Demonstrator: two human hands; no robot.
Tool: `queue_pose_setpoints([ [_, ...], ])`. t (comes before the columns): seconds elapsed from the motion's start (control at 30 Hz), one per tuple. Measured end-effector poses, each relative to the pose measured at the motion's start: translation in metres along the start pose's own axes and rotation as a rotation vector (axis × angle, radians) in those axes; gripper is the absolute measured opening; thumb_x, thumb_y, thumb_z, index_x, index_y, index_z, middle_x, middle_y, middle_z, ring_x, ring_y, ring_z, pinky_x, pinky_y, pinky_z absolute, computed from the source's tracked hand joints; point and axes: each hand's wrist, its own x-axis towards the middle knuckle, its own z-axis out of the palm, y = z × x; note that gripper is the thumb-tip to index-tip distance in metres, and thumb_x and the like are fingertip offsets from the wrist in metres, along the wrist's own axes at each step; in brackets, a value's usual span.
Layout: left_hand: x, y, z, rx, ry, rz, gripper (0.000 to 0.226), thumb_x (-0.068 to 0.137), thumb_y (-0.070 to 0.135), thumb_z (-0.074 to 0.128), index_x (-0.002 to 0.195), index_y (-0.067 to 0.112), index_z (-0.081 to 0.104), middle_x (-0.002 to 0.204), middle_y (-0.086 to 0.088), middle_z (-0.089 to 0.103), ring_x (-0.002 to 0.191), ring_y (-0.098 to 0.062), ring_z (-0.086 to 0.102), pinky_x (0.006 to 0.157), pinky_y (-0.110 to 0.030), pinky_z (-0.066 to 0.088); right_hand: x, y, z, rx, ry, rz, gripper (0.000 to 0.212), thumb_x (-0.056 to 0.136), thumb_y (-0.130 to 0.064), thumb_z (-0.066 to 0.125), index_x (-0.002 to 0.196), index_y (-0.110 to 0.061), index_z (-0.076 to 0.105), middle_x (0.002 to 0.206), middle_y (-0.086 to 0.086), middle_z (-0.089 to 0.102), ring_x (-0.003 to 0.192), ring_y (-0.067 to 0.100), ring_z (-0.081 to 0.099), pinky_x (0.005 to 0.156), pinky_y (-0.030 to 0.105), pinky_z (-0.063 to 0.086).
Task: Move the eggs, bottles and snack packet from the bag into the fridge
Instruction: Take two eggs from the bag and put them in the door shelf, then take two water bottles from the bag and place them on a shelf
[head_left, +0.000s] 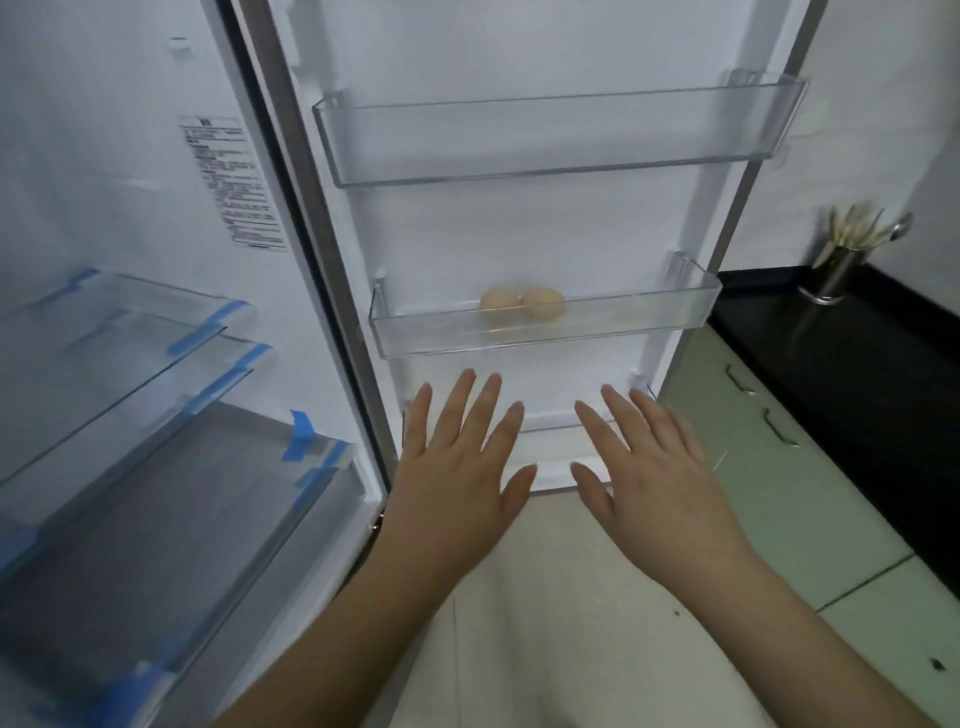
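Two brown eggs lie side by side in the middle clear bin of the open fridge door. Below that bin, my left hand and my right hand hover palm-down with fingers spread, in front of the lowest door bin. Both hands hold nothing. The top door bin has nothing in it. No bag, bottle or snack packet is in view.
The fridge interior at left has glass shelves with blue tape on their corners. A black counter stands at right with a metal cup of chopsticks and spoons. Green cabinet fronts lie below the counter.
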Motion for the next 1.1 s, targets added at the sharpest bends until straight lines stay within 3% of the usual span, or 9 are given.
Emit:
queue_pose_setpoints([
  [0.23,-0.044,0.022,-0.004,-0.102,-0.028,0.128,0.062,0.099,0.057,0.024,0.146,0.023,0.043,0.158,-0.006,0.031,0.148,-0.029,0.019,0.118,-0.056,0.007,-0.07,-0.019,-0.008,-0.091,-0.054,0.147,0.059,0.095,-0.047,0.03,0.141,-0.016,0.048,0.147,0.013,0.047,0.135,0.036,0.042,0.113,0.047,0.019],
  [0.43,-0.042,0.065,-0.02,-0.167,-0.057,0.268,0.064,0.098,0.061,0.023,0.148,0.025,0.04,0.157,-0.004,0.034,0.148,-0.028,0.019,0.118,-0.056,0.008,-0.132,-0.003,-0.033,-0.154,-0.062,0.353,0.059,0.096,-0.048,0.027,0.143,-0.018,0.045,0.145,0.011,0.048,0.136,0.033,0.041,0.114,0.047,0.018],
  [0.87,-0.076,0.241,-0.08,-0.334,-0.02,0.703,0.062,0.098,0.058,0.024,0.152,0.028,0.023,0.16,-0.001,0.027,0.149,-0.026,0.016,0.118,-0.05,0.003,-0.31,0.05,-0.092,-0.237,-0.079,0.759,0.061,0.096,-0.053,0.025,0.144,-0.02,0.044,0.151,0.005,0.043,0.142,0.028,0.035,0.115,0.049,0.025],
  [1.1,-0.146,0.359,-0.12,-0.392,-0.05,0.901,0.064,0.097,0.061,0.023,0.15,0.026,0.032,0.157,-0.002,0.033,0.147,-0.027,0.022,0.117,-0.049,0.008,-0.45,0.064,-0.146,-0.297,-0.043,0.989,0.06,0.097,-0.051,0.025,0.144,-0.019,0.045,0.151,0.005,0.043,0.141,0.028,0.037,0.115,0.048,0.025],
])
